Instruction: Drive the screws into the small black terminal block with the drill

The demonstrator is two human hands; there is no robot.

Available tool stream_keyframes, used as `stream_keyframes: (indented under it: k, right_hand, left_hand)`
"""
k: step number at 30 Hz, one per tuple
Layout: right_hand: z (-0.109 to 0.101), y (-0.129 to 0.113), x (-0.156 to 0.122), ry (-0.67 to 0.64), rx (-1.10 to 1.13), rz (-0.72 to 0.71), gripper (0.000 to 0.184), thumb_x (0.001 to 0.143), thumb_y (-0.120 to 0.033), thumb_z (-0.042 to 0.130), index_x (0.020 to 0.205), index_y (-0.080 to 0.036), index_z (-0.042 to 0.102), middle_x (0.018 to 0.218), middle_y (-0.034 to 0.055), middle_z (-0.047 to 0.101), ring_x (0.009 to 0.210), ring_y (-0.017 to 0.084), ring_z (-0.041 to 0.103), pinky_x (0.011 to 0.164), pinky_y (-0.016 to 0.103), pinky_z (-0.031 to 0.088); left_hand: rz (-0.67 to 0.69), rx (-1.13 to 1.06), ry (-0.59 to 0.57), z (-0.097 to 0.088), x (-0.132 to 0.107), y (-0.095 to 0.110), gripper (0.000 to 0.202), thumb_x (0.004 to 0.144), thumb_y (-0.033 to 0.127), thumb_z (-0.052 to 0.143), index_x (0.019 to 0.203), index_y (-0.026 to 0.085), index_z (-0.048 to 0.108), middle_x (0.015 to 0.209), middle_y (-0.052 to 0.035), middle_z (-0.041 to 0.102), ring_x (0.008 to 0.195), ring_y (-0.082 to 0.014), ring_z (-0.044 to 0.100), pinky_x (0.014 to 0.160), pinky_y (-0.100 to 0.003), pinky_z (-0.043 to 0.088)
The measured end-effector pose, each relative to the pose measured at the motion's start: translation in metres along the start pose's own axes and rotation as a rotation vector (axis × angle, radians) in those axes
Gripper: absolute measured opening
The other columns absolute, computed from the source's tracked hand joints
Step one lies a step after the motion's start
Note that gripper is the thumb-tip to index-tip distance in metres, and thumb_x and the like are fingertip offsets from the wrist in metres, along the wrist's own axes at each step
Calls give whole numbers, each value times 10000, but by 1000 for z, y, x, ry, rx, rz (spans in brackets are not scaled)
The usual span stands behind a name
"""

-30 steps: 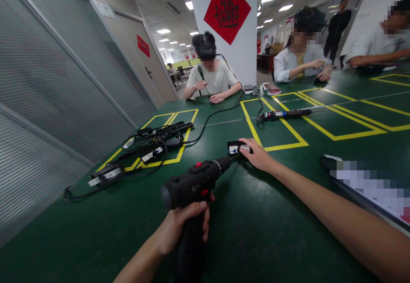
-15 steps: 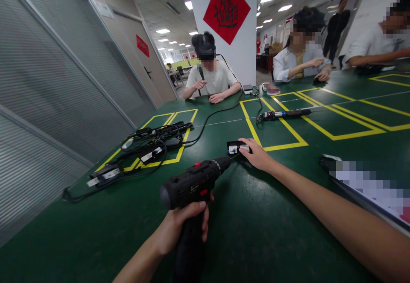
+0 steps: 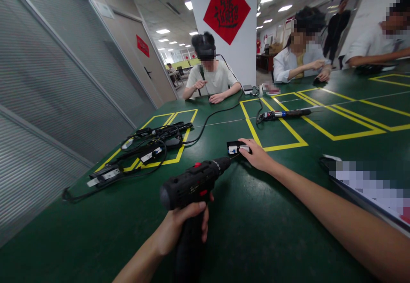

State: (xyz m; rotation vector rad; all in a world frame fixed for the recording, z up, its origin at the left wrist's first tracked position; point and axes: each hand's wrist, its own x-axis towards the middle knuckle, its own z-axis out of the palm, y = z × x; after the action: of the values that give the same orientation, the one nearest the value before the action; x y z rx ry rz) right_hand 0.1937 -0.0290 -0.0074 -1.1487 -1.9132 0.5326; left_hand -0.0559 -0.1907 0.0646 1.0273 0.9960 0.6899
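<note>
My left hand (image 3: pixel 188 219) is wrapped round the grip of a black cordless drill (image 3: pixel 195 182) with red buttons. The drill points away and to the right, its thin bit at the near edge of a small black box-shaped part (image 3: pixel 233 148). White and blue show on that part's face. My right hand (image 3: pixel 254 153) holds the part from its right side, fingers over the top, against the green table (image 3: pixel 243 223). Whether the bit touches the part I cannot tell.
Black power adapters with cables (image 3: pixel 156 144) lie at the left, over yellow tape outlines. A soldering-iron-like tool (image 3: pixel 286 113) with a cord lies farther back. At the right is a flat blurred object (image 3: pixel 368 189). Co-workers (image 3: pixel 211 76) sit across the table.
My hands, the drill and the part have stayed in place. Across the table, the co-worker's hand on an upright tool has shifted slightly.
</note>
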Motion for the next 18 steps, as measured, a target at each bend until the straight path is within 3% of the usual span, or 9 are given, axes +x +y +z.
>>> stream_keyframes:
  k: [18]
  right_hand:
    - [-1, -1, 0, -15, -3, 20, 345, 890, -298, 508, 1215, -186, 480, 1205, 83, 529, 1012, 222, 561, 843, 438, 470]
  left_hand:
    - [-8, 16, 10, 2, 0, 3, 394, 821, 333, 460, 1150, 119, 435, 590, -11, 545, 487, -172, 564, 512, -311, 430]
